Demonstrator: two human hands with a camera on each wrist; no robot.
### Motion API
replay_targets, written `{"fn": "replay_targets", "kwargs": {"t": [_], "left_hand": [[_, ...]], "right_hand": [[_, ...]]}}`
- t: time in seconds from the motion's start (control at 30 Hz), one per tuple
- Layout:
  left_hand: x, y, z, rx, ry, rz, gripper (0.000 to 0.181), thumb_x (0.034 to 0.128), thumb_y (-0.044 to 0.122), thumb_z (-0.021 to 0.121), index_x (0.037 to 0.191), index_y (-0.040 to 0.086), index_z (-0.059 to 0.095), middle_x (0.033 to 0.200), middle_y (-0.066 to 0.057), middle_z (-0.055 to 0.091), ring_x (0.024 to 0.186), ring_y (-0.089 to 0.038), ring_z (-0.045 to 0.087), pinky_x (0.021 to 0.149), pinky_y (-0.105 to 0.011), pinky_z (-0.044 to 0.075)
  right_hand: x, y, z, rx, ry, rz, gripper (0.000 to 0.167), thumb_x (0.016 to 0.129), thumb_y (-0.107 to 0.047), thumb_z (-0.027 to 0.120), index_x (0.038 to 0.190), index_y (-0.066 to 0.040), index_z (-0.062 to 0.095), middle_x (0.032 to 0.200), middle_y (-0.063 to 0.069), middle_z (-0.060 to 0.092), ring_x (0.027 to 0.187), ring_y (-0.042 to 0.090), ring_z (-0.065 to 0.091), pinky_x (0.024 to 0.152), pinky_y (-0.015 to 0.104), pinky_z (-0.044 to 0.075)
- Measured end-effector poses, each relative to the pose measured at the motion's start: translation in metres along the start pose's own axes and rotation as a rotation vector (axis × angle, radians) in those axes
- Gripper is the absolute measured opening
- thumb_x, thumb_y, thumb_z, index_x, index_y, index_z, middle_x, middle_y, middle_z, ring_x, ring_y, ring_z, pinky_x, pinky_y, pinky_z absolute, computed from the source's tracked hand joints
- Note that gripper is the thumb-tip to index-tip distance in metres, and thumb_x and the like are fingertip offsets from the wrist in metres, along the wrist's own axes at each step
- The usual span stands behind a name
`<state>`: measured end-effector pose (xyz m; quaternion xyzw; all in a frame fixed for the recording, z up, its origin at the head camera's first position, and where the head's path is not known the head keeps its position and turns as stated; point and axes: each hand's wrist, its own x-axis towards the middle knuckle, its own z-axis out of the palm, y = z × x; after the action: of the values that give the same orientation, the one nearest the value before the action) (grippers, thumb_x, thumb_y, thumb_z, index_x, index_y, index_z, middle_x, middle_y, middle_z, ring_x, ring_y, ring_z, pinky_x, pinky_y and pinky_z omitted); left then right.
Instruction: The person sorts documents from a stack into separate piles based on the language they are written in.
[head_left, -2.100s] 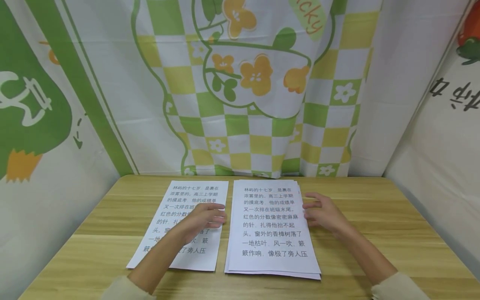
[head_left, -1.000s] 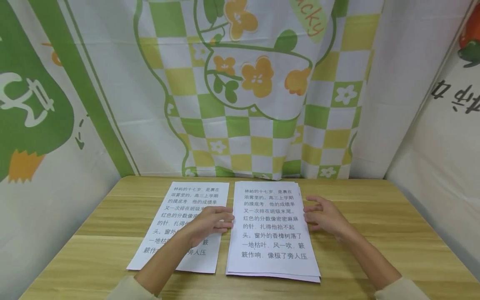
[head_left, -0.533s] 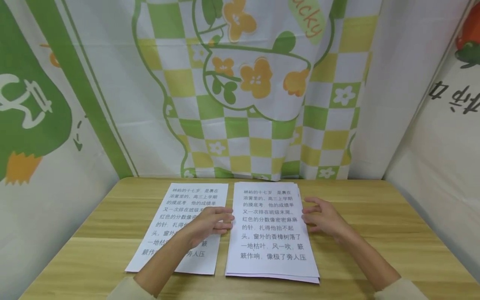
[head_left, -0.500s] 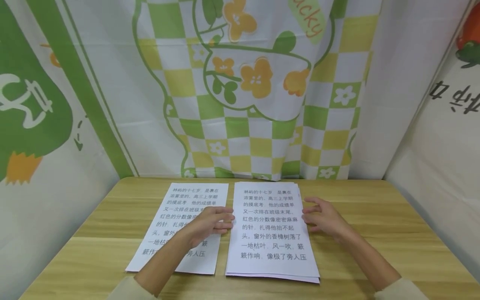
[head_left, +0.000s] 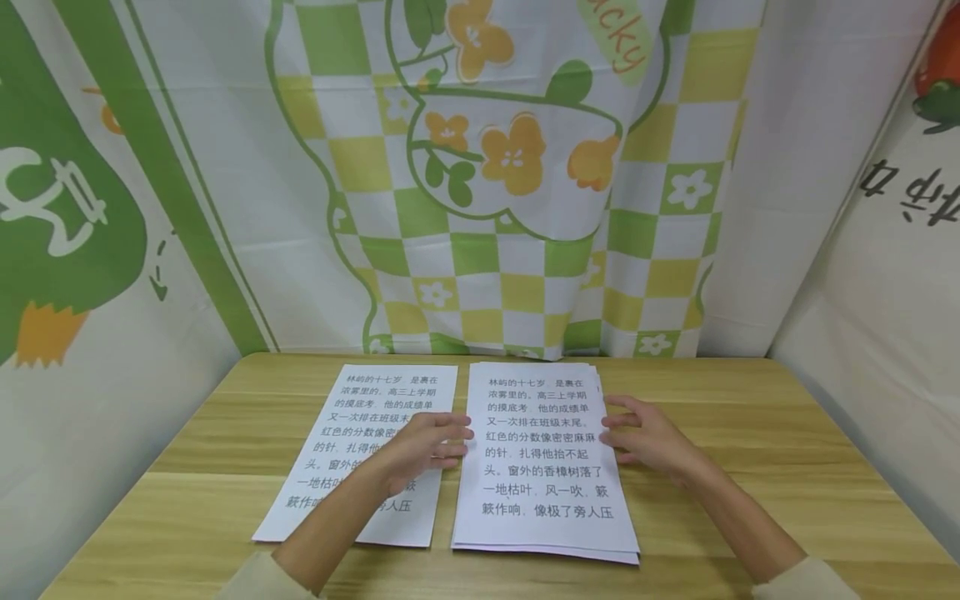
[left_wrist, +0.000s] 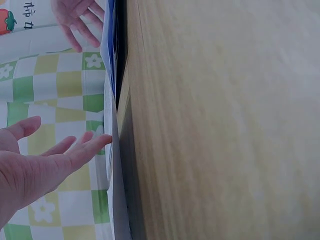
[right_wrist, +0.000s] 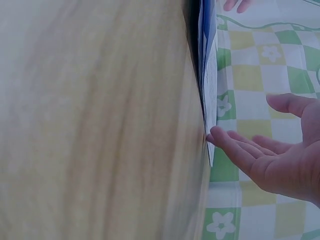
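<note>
Two sets of printed paper lie on one table (head_left: pixel 202 475). Over the left pages (head_left: pixel 367 404), my left hand (head_left: pixel 422 446), loosely extended and gripping nothing, meets the right stack (head_left: pixel 540 462); two seconds ago it fell short. My right hand (head_left: pixel 648 437), equally relaxed and unladen, touches the far edge, whose separate layers the right wrist view reveals.

2 hands (head_left: pixel 423 444) (head_left: pixel 654 437), 2 sleeves (head_left: pixel 262 581) (head_left: pixel 806 582), 1 tabletop (head_left: pixel 787 442) here. 2 printed pages (head_left: pixel 360 417) (head_left: pixel 542 462) face up, at least 1 extra sheet (head_left: pixel 628 557) under the right one; can't count further.
</note>
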<state>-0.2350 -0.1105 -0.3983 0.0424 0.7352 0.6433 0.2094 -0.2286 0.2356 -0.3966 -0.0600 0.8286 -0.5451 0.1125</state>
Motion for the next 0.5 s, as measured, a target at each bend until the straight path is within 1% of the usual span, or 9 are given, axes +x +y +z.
{"fn": "replay_targets", "kwargs": {"t": [0.23, 0.43, 0.5], "left_hand": [[-0.0001, -0.0013, 0.004, 0.006, 0.001, 0.006, 0.046, 0.1027, 0.007, 0.054, 0.143, -0.014, 0.049, 0.143, -0.028, 0.056, 0.133, -0.047, 0.054, 0.109, -0.053, 0.05], [-0.0005, -0.0013, 0.002, 0.007, 0.003, -0.001, 0.048, 0.1017, 0.009, 0.056, 0.144, -0.012, 0.05, 0.142, -0.026, 0.057, 0.133, -0.045, 0.055, 0.107, -0.052, 0.051], [-0.0008, -0.0014, 0.001, 0.006, 0.003, -0.005, 0.048, 0.1019, 0.01, 0.056, 0.144, -0.012, 0.05, 0.142, -0.026, 0.058, 0.132, -0.044, 0.055, 0.107, -0.051, 0.052]], "right_hand": [[-0.0003, 0.0002, 0.0001, -0.012, -0.025, -0.018, 0.072, 0.098, -0.006, 0.066, 0.156, 0.01, 0.028, 0.144, 0.041, 0.047, 0.119, 0.042, 0.064, 0.089, 0.048, 0.062], [-0.0005, -0.0008, 0.0, -0.006, 0.007, 0.004, 0.071, 0.097, -0.007, 0.067, 0.156, 0.009, 0.03, 0.142, 0.039, 0.05, 0.115, 0.041, 0.066, 0.087, 0.046, 0.063], [-0.0005, -0.0008, -0.0009, 0.011, 0.017, 0.022, 0.07, 0.097, -0.006, 0.066, 0.156, 0.009, 0.03, 0.141, 0.038, 0.051, 0.113, 0.041, 0.067, 0.087, 0.046, 0.063]]}}
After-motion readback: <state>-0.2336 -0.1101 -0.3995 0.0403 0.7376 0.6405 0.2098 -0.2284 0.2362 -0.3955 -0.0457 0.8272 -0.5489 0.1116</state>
